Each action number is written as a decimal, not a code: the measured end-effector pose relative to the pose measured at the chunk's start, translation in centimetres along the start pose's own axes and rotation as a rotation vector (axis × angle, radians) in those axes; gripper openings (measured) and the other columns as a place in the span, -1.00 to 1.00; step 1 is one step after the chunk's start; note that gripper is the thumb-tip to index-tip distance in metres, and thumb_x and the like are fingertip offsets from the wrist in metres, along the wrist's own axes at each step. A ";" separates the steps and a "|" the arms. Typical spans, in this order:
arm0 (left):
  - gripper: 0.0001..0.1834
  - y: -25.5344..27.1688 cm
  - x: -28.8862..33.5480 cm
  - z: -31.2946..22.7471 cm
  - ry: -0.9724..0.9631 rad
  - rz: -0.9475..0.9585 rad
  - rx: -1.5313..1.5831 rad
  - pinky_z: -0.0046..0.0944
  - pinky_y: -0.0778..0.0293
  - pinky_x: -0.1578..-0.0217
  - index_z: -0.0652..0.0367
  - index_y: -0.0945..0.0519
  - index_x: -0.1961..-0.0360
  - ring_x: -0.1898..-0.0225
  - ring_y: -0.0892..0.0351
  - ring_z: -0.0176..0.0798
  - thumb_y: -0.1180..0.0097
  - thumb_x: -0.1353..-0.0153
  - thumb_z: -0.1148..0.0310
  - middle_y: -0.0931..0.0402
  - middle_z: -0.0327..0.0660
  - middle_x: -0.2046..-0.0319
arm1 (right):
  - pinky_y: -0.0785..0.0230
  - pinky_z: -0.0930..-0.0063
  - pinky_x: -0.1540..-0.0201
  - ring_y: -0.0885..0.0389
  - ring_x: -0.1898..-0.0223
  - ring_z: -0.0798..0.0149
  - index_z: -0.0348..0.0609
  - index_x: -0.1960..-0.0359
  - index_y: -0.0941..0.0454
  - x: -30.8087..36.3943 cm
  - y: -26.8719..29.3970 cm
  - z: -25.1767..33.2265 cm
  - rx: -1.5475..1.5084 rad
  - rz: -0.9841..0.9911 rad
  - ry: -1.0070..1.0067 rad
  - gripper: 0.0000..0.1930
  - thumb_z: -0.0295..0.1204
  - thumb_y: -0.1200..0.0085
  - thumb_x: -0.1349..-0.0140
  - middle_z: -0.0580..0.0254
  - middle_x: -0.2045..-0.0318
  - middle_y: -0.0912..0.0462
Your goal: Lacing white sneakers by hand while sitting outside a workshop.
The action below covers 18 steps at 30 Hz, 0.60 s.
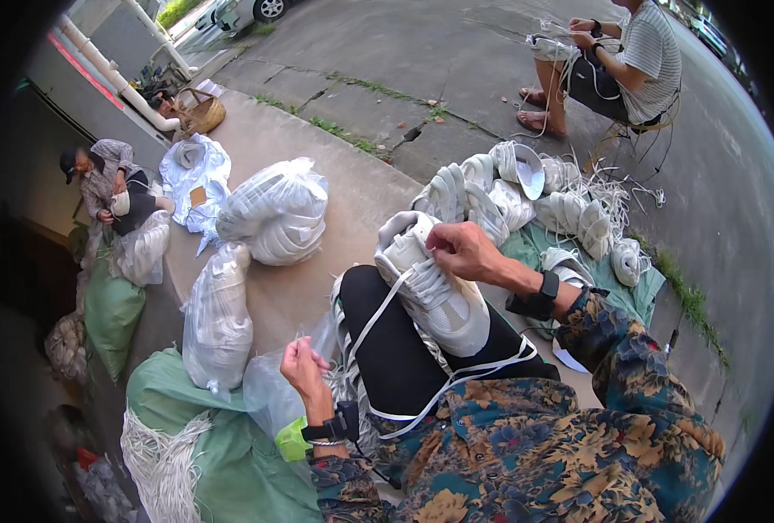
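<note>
Lacing looks like the step in hand: the pale shoe point(439, 301) rests on the person's lap point(391, 366), its white lace point(376, 319) trailing beside it. The right hand point(467, 253) is at the tongue (whether clamped on lace, I cannot tell); the left hand point(305, 366), fingertips together, is apart from the shoe. Next probably calls for drawing lace evenly through. The toe points toward the person and rightward, the long axis slanting upper left to lower right.

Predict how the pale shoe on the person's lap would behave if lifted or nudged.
The shoe would probably keep its shape, since its upper looks rounded and padded. Its white lace looks floppy and would likely trail, hanging in loose curves. A nudge might tip the shoe, resting on black-clad legs.
</note>
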<state>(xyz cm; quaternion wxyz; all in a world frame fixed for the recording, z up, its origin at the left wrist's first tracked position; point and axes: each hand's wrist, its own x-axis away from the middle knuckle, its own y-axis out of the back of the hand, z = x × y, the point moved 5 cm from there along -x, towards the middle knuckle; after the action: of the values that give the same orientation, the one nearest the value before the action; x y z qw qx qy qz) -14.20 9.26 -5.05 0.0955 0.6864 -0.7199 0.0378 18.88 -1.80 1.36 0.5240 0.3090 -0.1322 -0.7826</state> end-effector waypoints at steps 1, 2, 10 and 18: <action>-0.84 -3.0 0.0 -1.1 -0.079 0.078 -0.050 -0.52 -0.18 0.78 0.27 -0.51 0.41 0.77 -0.31 -0.48 0.03 -0.21 0.40 -0.35 -0.32 0.72 | -0.36 0.42 0.49 -0.52 0.58 0.27 -0.27 0.38 -0.48 0.0 -0.2 0.5 0.088 -0.005 0.092 -0.87 -0.54 -0.03 0.01 0.14 0.62 -0.52; -0.85 -6.1 0.5 -2.4 -0.128 0.165 -0.099 -0.51 -0.21 0.76 0.27 -0.52 0.42 0.75 -0.34 -0.48 0.02 -0.19 0.42 -0.37 -0.32 0.71 | -0.35 0.41 0.49 -0.52 0.59 0.23 -0.27 0.36 -0.47 0.2 -0.2 0.6 0.175 -0.012 0.181 -0.86 -0.54 -0.03 0.01 0.11 0.63 -0.52; -0.83 -14.5 2.1 -3.7 -0.417 0.346 -0.526 -0.05 -0.40 0.42 0.23 -0.54 0.51 0.46 -0.53 0.10 -0.06 -0.08 0.34 -0.51 0.01 0.57 | -0.33 0.41 0.28 -0.49 0.32 0.27 -0.20 0.40 -0.52 -2.1 1.3 0.0 0.157 0.051 -0.034 -0.88 -0.46 -0.10 -0.01 0.20 0.33 -0.54; -0.84 -15.3 4.4 -5.1 -0.537 0.313 -0.721 0.02 -0.39 0.41 0.23 -0.49 0.51 0.42 -0.52 0.15 -0.05 -0.09 0.35 -0.52 0.03 0.51 | -0.10 0.14 -0.11 -0.33 -0.09 0.06 -0.09 0.58 -0.58 -2.2 -4.1 2.5 0.295 0.160 0.261 -0.96 -0.44 -0.16 0.12 0.19 0.08 -0.52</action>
<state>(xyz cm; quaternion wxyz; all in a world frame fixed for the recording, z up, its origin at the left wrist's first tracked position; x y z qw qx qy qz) 1.27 5.07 -0.36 0.1314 0.4782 -0.7812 -0.3792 14.84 1.65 1.88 0.5461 0.4698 -0.2003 -0.6640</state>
